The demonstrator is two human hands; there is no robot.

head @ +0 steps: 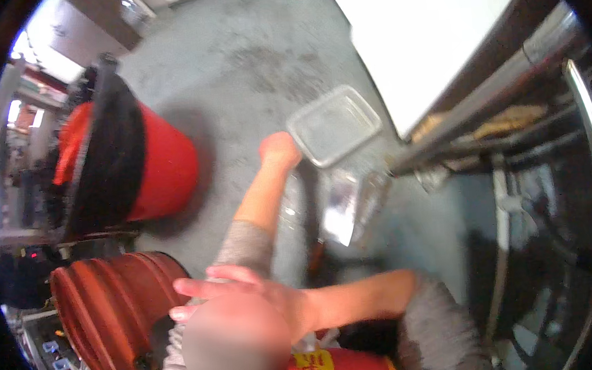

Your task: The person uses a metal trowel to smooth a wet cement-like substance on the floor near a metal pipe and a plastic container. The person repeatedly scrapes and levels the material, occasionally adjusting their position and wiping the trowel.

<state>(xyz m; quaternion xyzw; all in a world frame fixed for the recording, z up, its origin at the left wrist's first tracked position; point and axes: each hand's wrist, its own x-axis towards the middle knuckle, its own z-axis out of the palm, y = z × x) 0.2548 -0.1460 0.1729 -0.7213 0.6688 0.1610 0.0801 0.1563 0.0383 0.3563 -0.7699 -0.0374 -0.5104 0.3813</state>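
Observation:
My left hand (279,151) is stretched out over the floor with its fingers curled in. It meets the left edge of a translucent rectangular plastic container or lid (334,125); blur hides whether the fingers grip it. My right arm crosses over the left one. My right hand (247,298) lies over the grey left sleeve (243,244), with several fingers straight and apart. A round blurred patch covers part of this hand and sleeve, so contact with the cloth is unclear.
A red tub with a black rim (166,164) stands left on the grey floor (231,28). Below it is a ribbed reddish-brown bucket (128,308). A white surface (429,28) and a metal rail (507,79) run along the right. Shiny clear plastic (342,207) lies below the container.

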